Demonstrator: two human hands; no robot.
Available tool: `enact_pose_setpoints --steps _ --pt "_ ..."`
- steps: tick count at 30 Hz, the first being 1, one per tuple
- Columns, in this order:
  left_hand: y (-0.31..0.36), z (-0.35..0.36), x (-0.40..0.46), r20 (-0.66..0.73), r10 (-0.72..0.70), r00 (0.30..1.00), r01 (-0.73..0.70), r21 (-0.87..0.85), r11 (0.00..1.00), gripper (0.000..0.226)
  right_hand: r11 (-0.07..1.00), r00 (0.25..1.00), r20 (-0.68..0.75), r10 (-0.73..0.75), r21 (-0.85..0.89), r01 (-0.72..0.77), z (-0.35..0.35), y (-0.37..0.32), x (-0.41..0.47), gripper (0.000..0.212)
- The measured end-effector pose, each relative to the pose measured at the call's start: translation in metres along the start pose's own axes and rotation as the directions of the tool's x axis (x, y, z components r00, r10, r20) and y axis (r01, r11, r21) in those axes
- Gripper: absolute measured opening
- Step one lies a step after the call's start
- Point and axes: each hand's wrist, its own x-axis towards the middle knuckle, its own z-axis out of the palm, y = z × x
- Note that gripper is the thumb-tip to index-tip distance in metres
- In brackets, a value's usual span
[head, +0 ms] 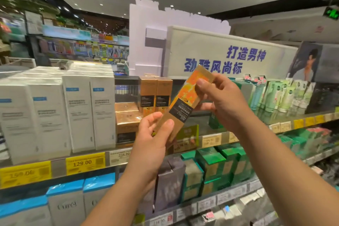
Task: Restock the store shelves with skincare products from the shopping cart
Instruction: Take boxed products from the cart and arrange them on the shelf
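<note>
Gripping a tall gold-and-orange cardboard box at both ends: left hand pinching the lower end, right hand clasping the top. Tilting its long axis up and right, just before matching upright gold boxes on the top shelf; right hand sitting nearer that gap.

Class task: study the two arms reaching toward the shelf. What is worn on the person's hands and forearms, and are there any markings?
Both the left hand and the right hand are bare: no gloves, rings, watch or bracelets show. Both forearms are uncovered as far as the picture's lower edge, with no sleeve in view. No tattoos or other markings are visible, and the fingernails look short and unpainted.
</note>
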Motion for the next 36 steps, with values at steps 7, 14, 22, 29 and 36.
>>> enact_pose_setpoints --steps 7,14,22,29,36 --pt "0.011 -0.031 0.008 -0.042 0.166 0.985 -0.145 0.308 0.940 0.031 0.970 0.980 0.122 -0.155 -0.171 0.174 0.024 -0.017 0.029 0.038" --pt "0.014 -0.053 0.007 -0.048 0.196 0.979 -0.163 0.386 0.908 0.045 0.928 0.968 0.183 -0.174 -0.299 0.224 0.042 -0.007 0.045 0.052" --pt "0.014 -0.064 0.008 0.006 0.216 0.976 -0.201 0.389 0.899 0.019 0.875 0.956 0.269 -0.115 -0.429 0.226 0.058 0.017 0.047 0.049" --pt "0.007 -0.070 0.010 0.040 0.254 0.966 -0.245 0.442 0.863 0.017 0.838 0.953 0.298 -0.050 -0.507 0.202 0.064 0.026 0.040 0.053" --pt "0.007 -0.070 0.009 0.065 0.295 0.953 -0.293 0.441 0.848 0.024 0.840 0.962 0.273 -0.014 -0.518 0.159 0.071 0.031 0.034 0.053"
